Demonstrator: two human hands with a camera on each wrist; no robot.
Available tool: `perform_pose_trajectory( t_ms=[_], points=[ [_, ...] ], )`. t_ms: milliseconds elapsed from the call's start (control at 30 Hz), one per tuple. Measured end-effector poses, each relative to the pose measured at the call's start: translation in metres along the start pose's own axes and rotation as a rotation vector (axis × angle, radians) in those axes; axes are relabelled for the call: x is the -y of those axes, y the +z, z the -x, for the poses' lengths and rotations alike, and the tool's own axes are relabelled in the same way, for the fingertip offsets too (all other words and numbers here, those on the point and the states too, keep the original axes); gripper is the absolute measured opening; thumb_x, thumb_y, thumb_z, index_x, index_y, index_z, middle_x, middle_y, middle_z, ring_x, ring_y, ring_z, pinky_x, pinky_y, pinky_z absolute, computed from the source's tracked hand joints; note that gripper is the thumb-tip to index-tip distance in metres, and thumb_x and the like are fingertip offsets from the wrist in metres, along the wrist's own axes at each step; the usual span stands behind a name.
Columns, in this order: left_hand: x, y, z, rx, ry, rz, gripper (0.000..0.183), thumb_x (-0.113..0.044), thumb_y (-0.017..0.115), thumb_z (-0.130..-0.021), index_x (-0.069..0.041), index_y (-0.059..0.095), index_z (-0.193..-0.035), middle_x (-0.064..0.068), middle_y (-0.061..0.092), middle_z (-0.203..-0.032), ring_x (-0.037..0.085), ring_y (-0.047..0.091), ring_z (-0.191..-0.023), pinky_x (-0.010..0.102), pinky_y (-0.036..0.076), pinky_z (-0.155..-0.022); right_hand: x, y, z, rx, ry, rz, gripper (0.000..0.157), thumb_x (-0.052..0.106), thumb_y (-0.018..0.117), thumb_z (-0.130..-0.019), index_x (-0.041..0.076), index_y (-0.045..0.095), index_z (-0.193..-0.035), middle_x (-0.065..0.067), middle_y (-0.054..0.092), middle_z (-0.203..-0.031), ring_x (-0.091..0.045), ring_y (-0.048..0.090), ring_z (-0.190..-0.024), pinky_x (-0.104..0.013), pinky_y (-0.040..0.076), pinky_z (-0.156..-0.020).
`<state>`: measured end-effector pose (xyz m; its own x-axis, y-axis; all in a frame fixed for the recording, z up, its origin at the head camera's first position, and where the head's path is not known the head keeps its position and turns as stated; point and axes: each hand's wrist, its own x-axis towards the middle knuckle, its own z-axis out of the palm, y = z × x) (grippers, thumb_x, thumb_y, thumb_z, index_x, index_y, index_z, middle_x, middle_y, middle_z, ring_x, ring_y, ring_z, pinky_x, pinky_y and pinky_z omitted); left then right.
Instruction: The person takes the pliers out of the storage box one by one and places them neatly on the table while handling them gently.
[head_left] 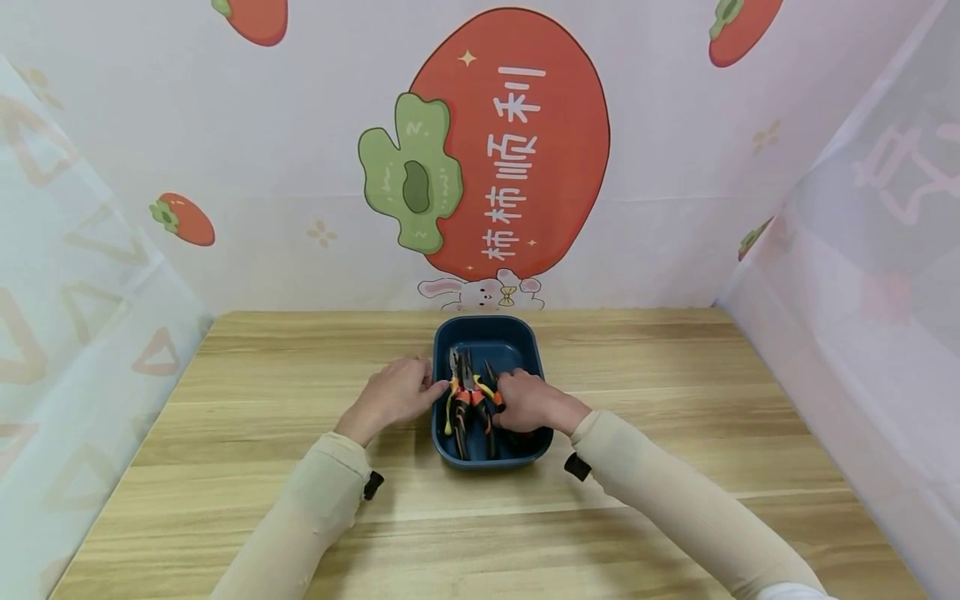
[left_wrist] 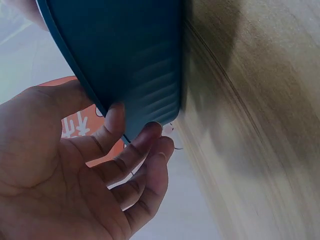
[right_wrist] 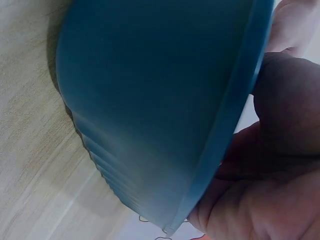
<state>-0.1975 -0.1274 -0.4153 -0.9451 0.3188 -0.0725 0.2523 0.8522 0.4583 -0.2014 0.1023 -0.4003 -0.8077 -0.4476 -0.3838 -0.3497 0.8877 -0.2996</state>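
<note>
A dark blue plastic box (head_left: 487, 464) stands on the table with pliers inside. My left hand (head_left: 395, 390) is at its left side, the thumb over the rim and the fingers against the outer wall (left_wrist: 145, 65). Inside, pliers (head_left: 463, 400) with black, orange and yellow handles lie side by side, tips toward the far end. My right hand (head_left: 528, 400) reaches over the right rim (right_wrist: 235, 100), its fingers curled at another pair of pliers (head_left: 491, 375). Most of that pair's handles are hidden under the hand.
The wood-grain table (head_left: 637, 517) extends around the box on all sides. Behind it hangs a white printed cloth (head_left: 300, 167) with red fruit drawings, and pale cloth sides (head_left: 847, 275) flank the table. Each forearm wears a beige sleeve (head_left: 675, 492) with a small black piece near the wrist.
</note>
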Motion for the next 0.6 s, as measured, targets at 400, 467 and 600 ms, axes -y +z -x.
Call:
perform_pose_trajectory(
  t_ms=[400,467,600],
  points=[
    [-0.0022,0.0050,-0.0021,-0.043,-0.004,-0.102,0.032,-0.031,0.061,-0.097,-0.012,0.054,-0.073,0.006,0.053,-0.085,0.024,0.051,-0.076,0.038,0.044,-0.063,-0.0020,0.0030,-0.0009,-0.034,0.011,-0.048,0.030,0.030,0.075,-0.091,0.003,0.067,-0.101,-0.011,0.055,-0.098,-0.025,0.055,-0.082,-0.039,0.049,-0.073],
    [-0.0024,0.0060,-0.0024,-0.049,-0.001,-0.117,0.032,-0.032,0.061,-0.097,-0.012,0.054,-0.073,0.007,0.053,-0.086,0.025,0.051,-0.077,0.040,0.045,-0.064,-0.0023,0.0027,-0.0006,-0.041,0.008,-0.058,0.028,0.029,0.075,-0.091,0.004,0.066,-0.097,-0.011,0.055,-0.096,-0.025,0.055,-0.081,-0.039,0.048,-0.071],
    [-0.0029,0.0072,-0.0021,-0.070,0.005,-0.144,0.032,-0.032,0.061,-0.097,-0.012,0.054,-0.073,0.007,0.054,-0.087,0.027,0.052,-0.079,0.042,0.046,-0.065,-0.0019,0.0018,-0.0003,-0.046,0.007,-0.079,0.027,0.032,0.074,-0.092,0.006,0.066,-0.090,-0.011,0.054,-0.095,-0.025,0.054,-0.080,-0.037,0.046,-0.067]
  ],
)
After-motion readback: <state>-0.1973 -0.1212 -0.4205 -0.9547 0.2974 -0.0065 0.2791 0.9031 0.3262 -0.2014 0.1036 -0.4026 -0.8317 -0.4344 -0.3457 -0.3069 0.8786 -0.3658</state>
